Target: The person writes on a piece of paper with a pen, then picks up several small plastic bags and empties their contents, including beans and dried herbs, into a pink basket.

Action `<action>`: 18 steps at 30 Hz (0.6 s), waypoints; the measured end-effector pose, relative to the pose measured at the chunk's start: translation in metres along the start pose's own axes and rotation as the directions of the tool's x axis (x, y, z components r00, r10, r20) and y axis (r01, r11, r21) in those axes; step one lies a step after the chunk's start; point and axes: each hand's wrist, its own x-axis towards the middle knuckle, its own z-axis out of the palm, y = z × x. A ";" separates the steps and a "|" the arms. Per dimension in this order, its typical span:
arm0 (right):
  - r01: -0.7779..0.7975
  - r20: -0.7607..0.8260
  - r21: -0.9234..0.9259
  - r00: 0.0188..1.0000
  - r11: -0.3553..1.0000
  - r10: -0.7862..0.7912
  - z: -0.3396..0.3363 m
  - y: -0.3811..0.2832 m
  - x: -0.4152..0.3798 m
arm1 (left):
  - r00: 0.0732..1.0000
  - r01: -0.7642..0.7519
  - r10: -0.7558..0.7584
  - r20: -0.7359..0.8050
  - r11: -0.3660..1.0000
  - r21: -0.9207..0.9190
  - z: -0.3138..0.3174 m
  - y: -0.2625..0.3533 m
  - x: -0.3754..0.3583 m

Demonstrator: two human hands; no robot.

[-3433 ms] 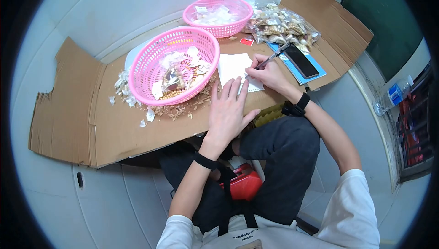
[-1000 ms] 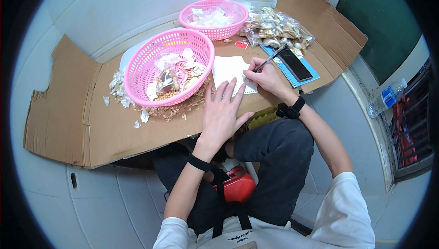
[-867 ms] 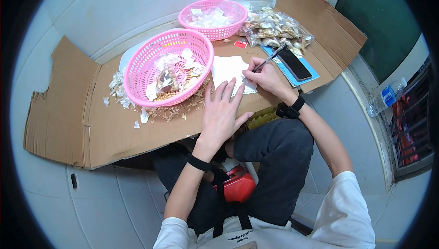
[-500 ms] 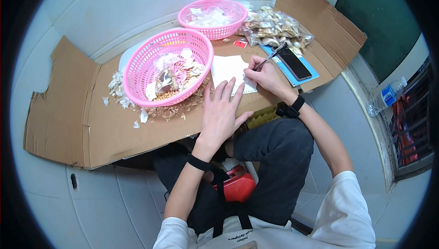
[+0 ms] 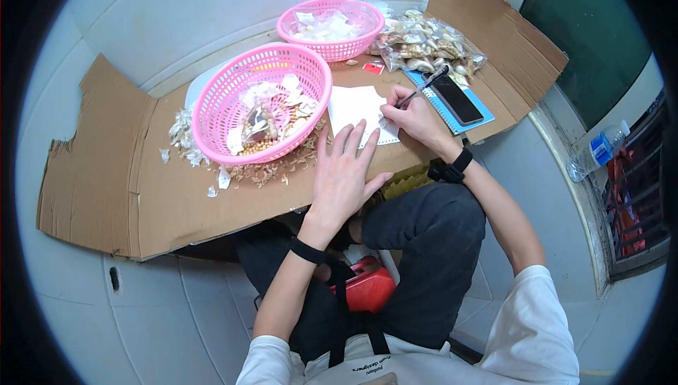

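Just above the frame's centre, paper lies with the left hand, fingers spread, at its lower edge, while the right hand grips a pen over it

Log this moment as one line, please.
right hand: holds pen at white paper | left hand: spread at paper's near edge | nearby: larger pink basket, phone on blue notebook
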 end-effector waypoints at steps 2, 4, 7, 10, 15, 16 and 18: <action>0.013 -0.003 -0.036 1.000 0.999 -0.014 -0.001 0.002 0.001 | 1.000 -0.001 0.001 0.002 1.000 0.000 0.000 0.000 0.000; 0.016 -0.004 -0.042 1.000 0.999 -0.016 -0.001 0.003 0.001 | 1.000 0.000 0.000 0.009 1.000 0.003 0.000 0.000 0.000; 0.026 -0.002 -0.032 1.000 0.999 -0.027 -0.001 0.003 0.001 | 1.000 0.001 -0.001 0.013 1.000 0.007 0.000 0.000 0.000; 0.038 0.013 -0.039 0.999 0.999 -0.038 -0.003 0.003 0.001 | 1.000 -0.001 0.001 0.008 1.000 0.008 0.000 0.000 0.000; 0.038 0.021 -0.054 0.999 0.998 -0.037 -0.003 0.001 0.001 | 1.000 -0.002 0.002 0.008 1.000 0.011 0.000 0.000 0.000; 0.035 0.021 -0.049 0.999 0.998 -0.034 -0.003 0.001 0.001 | 1.000 -0.002 0.002 0.008 1.000 0.010 0.000 0.000 0.000; 0.031 0.021 -0.044 0.999 0.999 -0.030 -0.003 0.002 0.001 | 1.000 -0.001 0.001 0.008 1.000 0.009 0.000 0.000 0.000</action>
